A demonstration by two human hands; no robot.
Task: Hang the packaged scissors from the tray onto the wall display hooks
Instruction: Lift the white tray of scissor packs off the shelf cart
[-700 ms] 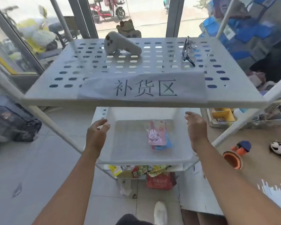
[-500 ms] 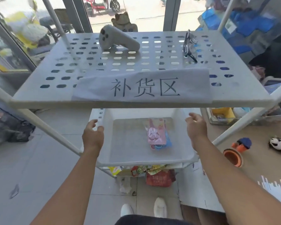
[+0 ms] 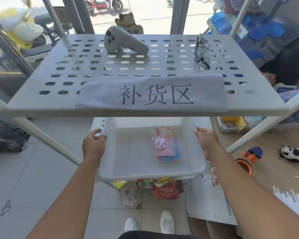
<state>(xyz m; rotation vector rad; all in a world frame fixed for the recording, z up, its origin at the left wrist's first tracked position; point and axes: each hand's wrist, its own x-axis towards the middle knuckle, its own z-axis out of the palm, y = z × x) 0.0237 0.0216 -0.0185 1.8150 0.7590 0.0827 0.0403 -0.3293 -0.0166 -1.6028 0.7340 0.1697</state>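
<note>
A white plastic tray (image 3: 152,174) sits on the middle level of a white rack, under the perforated top shelf (image 3: 41,102). Inside it, right of centre, lie packaged scissors (image 3: 163,144): a pink pack on top of a blue one. My left hand (image 3: 93,145) grips the tray's left rim. My right hand (image 3: 208,142) grips its right rim. No wall display hooks are in view.
On the top shelf lie a grey controller (image 3: 123,43), folded glasses (image 3: 201,50) and a paper sign (image 3: 152,94). Snack packets (image 3: 164,188) sit below the tray. Slanted rack legs (image 3: 47,140) flank my arms. Toys (image 3: 294,153) and an orange tape roll (image 3: 245,166) lie on the floor at right.
Both hands were open and apart from the tray; they have closed onto its left and right rims. The camera has come closer to the rack.
</note>
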